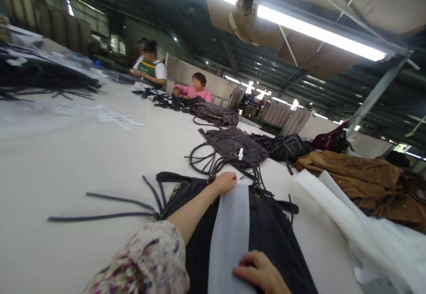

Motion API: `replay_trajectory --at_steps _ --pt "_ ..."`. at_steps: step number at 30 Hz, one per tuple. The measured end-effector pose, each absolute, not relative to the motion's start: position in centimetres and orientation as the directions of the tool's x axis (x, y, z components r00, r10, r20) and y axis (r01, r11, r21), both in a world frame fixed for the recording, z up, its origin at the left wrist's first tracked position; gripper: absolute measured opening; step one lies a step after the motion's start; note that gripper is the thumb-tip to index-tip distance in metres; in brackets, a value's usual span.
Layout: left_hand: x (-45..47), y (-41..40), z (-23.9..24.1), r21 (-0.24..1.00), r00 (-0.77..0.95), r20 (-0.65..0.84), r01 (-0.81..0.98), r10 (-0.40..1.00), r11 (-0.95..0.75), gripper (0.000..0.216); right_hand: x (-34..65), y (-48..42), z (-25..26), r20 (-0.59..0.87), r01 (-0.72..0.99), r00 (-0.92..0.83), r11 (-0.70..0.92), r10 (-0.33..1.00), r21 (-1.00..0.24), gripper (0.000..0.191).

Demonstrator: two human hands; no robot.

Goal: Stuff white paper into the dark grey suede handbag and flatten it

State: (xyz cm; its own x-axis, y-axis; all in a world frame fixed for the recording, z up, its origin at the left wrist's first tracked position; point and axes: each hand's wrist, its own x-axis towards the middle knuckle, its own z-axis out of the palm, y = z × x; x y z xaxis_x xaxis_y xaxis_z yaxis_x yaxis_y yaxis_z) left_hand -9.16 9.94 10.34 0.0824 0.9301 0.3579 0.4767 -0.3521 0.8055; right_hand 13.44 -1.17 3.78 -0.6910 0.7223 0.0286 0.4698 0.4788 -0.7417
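Hands worked on a dark handbag (266,232) that lay flat on the pale table (83,165) in the lower middle of the frame. A white sheet (231,236) ran along the bag from its top edge toward the bottom of the frame. The left hand (226,182), reaching out from a flowered sleeve (146,258), rested at the bag's top edge with its fingers curled closed over the far end of the sheet; whether they actually pinched it could not be told. The right hand (261,272), at the bottom edge of the frame, lay with its fingers bent and pressed onto the near end of the sheet, not wrapped around anything. Long dark straps (106,207) trailed from the bag toward the left across the table.

Just beyond the bag, in the centre, lay a second dark handbag (233,145), and farther up another (213,114). A pile of brown bags (359,174) sat at the right, with white sheets (349,223) spread below it. Heaped dark straps (43,78) filled the upper left. Two people, one in a green vest (151,69) and one in a pink top (196,90), sat at the table's far side.
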Motion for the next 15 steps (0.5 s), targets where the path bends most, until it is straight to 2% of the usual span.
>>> replay_trajectory --at_steps 2,5,9,10,13,15 --pt "-8.4 6.3 11.0 0.754 0.200 0.305 0.546 0.931 -0.365 0.034 13.3 -2.5 4.4 0.075 0.494 -0.729 0.599 0.680 -0.630 0.051" --pt "-7.7 0.3 11.8 0.676 0.356 0.201 0.624 0.913 -0.392 0.032 13.4 -4.7 5.6 0.124 0.538 -0.747 0.704 0.653 -0.463 0.055" --pt "-8.0 -9.1 12.7 0.564 0.586 0.012 0.665 0.810 -0.490 0.028 14.6 -7.6 6.1 0.040 0.567 -0.780 0.732 0.624 -0.378 0.063" --pt "-8.2 -11.3 12.8 0.477 0.683 -0.058 0.660 0.728 -0.580 0.030 15.1 -8.3 5.9 0.010 0.581 -0.784 0.738 0.621 -0.343 0.064" --pt "-8.9 -16.7 12.4 0.338 0.707 -0.064 0.679 0.704 -0.651 0.053 17.2 -10.2 4.6 0.014 0.652 -0.744 0.731 0.668 -0.203 0.067" --pt "-9.2 -19.0 11.5 0.342 0.605 -0.036 0.755 0.795 -0.560 0.067 19.1 -10.8 3.3 0.091 0.680 -0.720 0.725 0.688 -0.110 0.073"
